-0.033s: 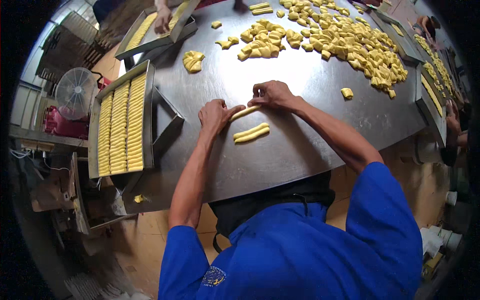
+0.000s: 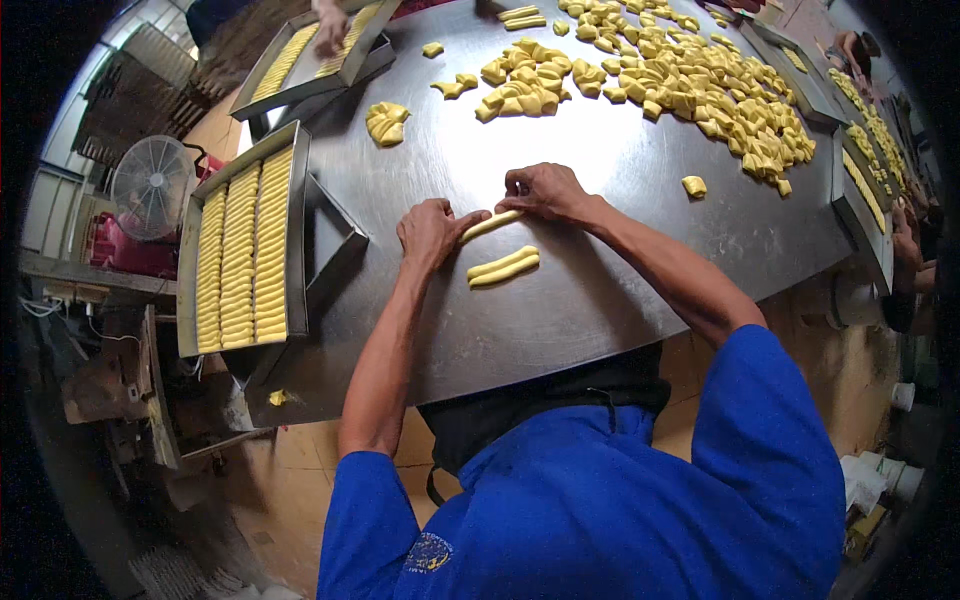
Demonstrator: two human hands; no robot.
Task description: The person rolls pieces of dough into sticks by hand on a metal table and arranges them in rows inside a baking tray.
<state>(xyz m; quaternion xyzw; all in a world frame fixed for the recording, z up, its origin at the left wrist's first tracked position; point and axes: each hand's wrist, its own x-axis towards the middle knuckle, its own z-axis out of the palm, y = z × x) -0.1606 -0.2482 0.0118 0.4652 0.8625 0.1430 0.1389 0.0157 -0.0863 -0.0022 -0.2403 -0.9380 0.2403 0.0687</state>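
Observation:
A thin stick of yellow dough (image 2: 491,226) lies on the metal table (image 2: 420,330) between my hands. My left hand (image 2: 430,232) is closed at its left end, thumb and fingers pressed on it. At the other end, my right hand (image 2: 547,190) pinches the dough with curled fingers; they hide the tip. Just nearer to me lies a pair of dough sticks (image 2: 503,267), side by side and touching, apart from both hands.
Left stands a metal tray (image 2: 299,230) with rows of dough sticks. Behind it, a co-worker's hand (image 2: 330,30) is over another tray (image 2: 350,72). Cut dough pieces (image 2: 700,85) are heaped far right; a folded lump (image 2: 386,124) lies far left. More trays (image 2: 862,225) line the right edge.
The co-worker's hand over the far left tray has shifted slightly away. My own hands and the dough between them show no clear movement.

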